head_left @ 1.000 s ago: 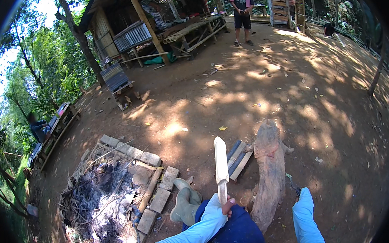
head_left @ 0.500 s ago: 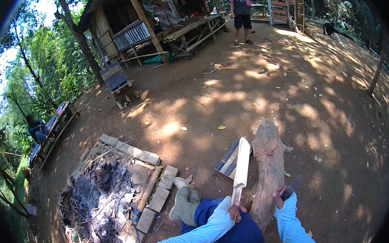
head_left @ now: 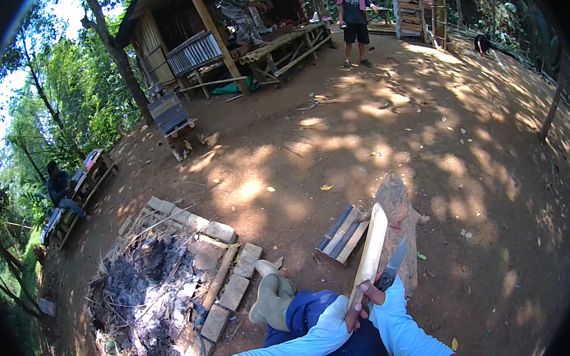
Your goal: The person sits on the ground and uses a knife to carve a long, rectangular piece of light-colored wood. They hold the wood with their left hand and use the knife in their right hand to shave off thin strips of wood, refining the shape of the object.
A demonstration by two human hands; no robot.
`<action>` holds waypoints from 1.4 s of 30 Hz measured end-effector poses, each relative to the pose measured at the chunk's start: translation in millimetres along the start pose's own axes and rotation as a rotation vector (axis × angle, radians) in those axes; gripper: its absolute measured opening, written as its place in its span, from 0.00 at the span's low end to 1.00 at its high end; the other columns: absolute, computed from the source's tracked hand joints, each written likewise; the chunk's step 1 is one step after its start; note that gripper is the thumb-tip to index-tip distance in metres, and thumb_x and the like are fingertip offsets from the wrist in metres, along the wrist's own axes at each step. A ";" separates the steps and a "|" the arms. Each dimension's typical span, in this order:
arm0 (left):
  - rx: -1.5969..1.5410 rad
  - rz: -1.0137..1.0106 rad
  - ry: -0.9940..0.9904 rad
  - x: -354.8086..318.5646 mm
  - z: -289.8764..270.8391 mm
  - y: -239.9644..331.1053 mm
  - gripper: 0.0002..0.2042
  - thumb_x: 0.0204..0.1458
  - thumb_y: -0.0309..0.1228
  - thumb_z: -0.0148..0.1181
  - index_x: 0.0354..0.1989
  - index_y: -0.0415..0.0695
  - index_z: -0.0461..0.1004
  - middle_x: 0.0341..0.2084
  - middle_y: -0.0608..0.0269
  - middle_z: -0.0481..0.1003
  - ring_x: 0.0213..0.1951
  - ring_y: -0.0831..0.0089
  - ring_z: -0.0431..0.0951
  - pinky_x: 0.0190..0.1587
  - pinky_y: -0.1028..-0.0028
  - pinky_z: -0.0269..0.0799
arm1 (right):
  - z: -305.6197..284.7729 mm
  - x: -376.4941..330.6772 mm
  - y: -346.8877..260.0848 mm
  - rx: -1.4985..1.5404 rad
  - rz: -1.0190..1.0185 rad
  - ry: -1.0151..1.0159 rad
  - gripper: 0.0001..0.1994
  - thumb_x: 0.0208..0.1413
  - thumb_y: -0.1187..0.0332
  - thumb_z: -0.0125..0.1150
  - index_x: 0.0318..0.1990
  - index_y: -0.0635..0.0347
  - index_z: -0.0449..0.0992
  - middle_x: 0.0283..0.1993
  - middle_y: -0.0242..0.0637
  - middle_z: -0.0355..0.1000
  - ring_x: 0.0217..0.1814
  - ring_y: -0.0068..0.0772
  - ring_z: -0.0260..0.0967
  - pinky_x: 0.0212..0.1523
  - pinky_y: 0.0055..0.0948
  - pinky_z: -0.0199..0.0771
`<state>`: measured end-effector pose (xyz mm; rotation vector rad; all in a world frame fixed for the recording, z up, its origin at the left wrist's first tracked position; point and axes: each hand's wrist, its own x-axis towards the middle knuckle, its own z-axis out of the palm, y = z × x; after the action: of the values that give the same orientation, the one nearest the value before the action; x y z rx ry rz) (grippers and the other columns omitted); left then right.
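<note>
My left hand point(head_left: 353, 315) is closed round the narrow lower end of a pale, paddle-shaped piece of carved wood point(head_left: 372, 244). Its broad end points away from me and overlaps the log in view. In my right hand point(head_left: 374, 295) is a knife point(head_left: 393, 264) with a grey blade, its tip pointing up and away. The right hand sits against the wood's lower part, close beside my left hand; whether the blade touches the wood I cannot tell. Behind the wood lies a thick brown log point(head_left: 398, 213) on the ground, partly hidden by the wood, knife and right hand.
Left of the log is a small low slatted stool point(head_left: 342, 235). My boots point(head_left: 271, 296) rest near a fire pit of ash edged with blocks point(head_left: 232, 292). Farther off are a bamboo hut point(head_left: 187, 52), a standing person point(head_left: 355, 21) and a person seated on a bench point(head_left: 63, 187).
My right hand has moved left from beside the log to the wood, bringing the knife with it. The wood has shifted right. The person on the bench has turned and the hut's occupant has shifted.
</note>
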<state>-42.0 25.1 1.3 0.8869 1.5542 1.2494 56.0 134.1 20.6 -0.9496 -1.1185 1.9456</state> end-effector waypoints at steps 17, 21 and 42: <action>-0.248 -0.002 -0.054 -7.6 1.0 3.4 0.12 0.66 0.35 0.45 0.46 0.39 0.68 0.27 0.65 0.73 0.23 0.80 0.69 0.26 0.80 0.65 | -7.8 4.5 12.7 0.085 0.212 -0.154 0.13 0.52 0.73 0.63 0.43 0.62 0.66 0.22 0.34 0.63 0.20 0.28 0.64 0.14 0.29 0.68; -0.199 0.018 -0.037 -7.3 -0.9 -0.4 0.11 0.66 0.34 0.45 0.46 0.39 0.69 0.27 0.65 0.73 0.23 0.80 0.69 0.26 0.80 0.65 | -8.7 3.3 11.0 0.108 0.290 -0.194 0.12 0.53 0.74 0.62 0.41 0.62 0.66 0.21 0.32 0.60 0.19 0.28 0.63 0.14 0.30 0.68; -0.143 0.043 -0.055 -9.3 2.6 -4.1 0.10 0.65 0.34 0.45 0.42 0.39 0.68 0.27 0.66 0.73 0.22 0.81 0.68 0.26 0.80 0.64 | -10.8 -10.6 3.3 0.155 0.251 -0.184 0.13 0.53 0.73 0.63 0.42 0.64 0.68 0.23 0.34 0.64 0.18 0.26 0.63 0.16 0.28 0.67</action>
<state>-36.5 16.5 -0.8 0.8591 1.3913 1.3382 69.8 128.2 16.4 -0.8754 -0.9663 2.3265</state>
